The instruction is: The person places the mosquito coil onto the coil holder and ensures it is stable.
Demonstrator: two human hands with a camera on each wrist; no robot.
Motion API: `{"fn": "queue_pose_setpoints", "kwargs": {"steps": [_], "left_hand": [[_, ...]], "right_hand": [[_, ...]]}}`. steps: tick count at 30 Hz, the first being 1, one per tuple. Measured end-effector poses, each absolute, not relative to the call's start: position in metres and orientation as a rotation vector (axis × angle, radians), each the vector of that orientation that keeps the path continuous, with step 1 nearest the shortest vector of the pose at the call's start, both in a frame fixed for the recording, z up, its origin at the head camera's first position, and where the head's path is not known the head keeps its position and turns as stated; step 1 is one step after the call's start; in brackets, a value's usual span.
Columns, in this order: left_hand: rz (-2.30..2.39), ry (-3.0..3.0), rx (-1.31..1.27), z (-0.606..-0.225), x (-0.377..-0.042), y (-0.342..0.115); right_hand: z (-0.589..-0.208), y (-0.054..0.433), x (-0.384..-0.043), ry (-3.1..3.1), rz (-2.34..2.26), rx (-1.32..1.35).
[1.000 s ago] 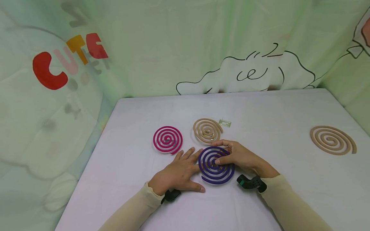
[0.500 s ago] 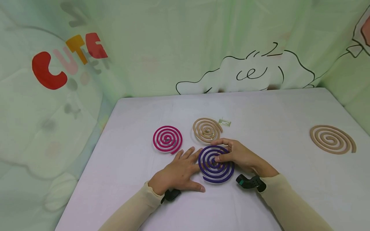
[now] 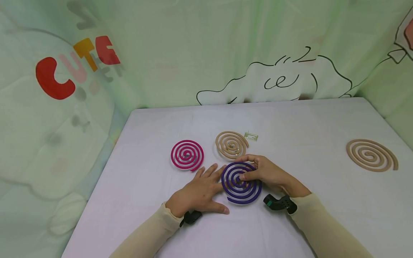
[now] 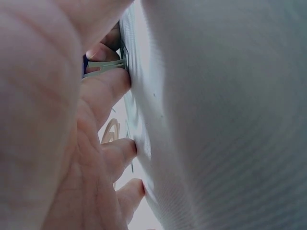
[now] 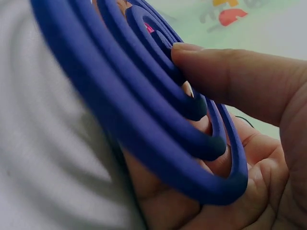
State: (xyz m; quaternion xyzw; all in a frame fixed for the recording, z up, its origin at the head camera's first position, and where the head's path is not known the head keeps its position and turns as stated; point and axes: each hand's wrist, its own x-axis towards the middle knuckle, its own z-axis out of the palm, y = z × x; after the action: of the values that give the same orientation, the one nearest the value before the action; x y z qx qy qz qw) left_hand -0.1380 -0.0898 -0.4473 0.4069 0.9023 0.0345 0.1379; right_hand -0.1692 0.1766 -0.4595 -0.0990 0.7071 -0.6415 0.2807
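In the head view my right hand (image 3: 272, 174) holds a purple mosquito coil (image 3: 242, 202) tilted over the table, its thumb near the spiral's centre and its other fingers behind. The right wrist view shows this thumb (image 5: 230, 72) on the purple-blue rings from close by. My left hand (image 3: 200, 193) rests palm down on the cloth with spread fingers, its index finger reaching behind the coil's left edge. In the left wrist view a pale greenish flat strip (image 4: 103, 65) stands at that fingertip, beneath the coil, with a right fingertip beside it.
A pink coil (image 3: 187, 154) sits raised behind my left hand. Farther back a tan coil (image 3: 231, 145) leans on a small stand, with a flat greenish stand piece (image 3: 251, 136) beside it. Another tan coil (image 3: 370, 154) lies far right on the white tablecloth (image 3: 306, 125).
The purple coil has turned slightly, its outer end shifting a little to the right, while my right hand keeps its grip. The left hand has stayed in place.
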Motion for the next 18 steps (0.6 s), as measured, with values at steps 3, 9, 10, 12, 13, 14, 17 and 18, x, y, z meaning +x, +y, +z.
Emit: {"fn": "queue_pose_setpoints", "kwargs": {"steps": [3,9,10,12,13,14,17,18], "left_hand": [[0.103,2.608,1.179,-0.4467,-0.1378,-0.0901],[0.098,2.61,1.181,-0.4473,-0.1385,-0.0902],[0.097,2.611,1.183,-0.4477,-0.1388,-0.0902],[0.1,2.612,1.186,-0.4483,-0.1391,-0.0904],[0.102,2.613,1.187,-0.4486,-0.1392,-0.0905],[0.105,2.614,1.189,-0.4489,-0.1392,-0.0906],[0.109,2.616,1.192,-0.4492,-0.1391,-0.0908],[0.11,2.616,1.192,-0.4493,-0.1391,-0.0909]], "right_hand": [[-0.4605,0.1766,-0.1699,1.874,-1.744,-0.265],[-0.4607,0.1767,-0.1703,1.87,-1.768,-0.266],[-0.4604,0.1768,-0.1701,1.872,-1.771,-0.268],[-0.46,0.1767,-0.1697,1.88,-1.776,-0.26],[-0.4599,0.1767,-0.1695,1.889,-1.775,-0.254],[-0.4598,0.1765,-0.1694,1.898,-1.774,-0.246],[-0.4599,0.1757,-0.169,1.933,-1.772,-0.223],[-0.4598,0.1752,-0.1688,1.946,-1.771,-0.217]]}}
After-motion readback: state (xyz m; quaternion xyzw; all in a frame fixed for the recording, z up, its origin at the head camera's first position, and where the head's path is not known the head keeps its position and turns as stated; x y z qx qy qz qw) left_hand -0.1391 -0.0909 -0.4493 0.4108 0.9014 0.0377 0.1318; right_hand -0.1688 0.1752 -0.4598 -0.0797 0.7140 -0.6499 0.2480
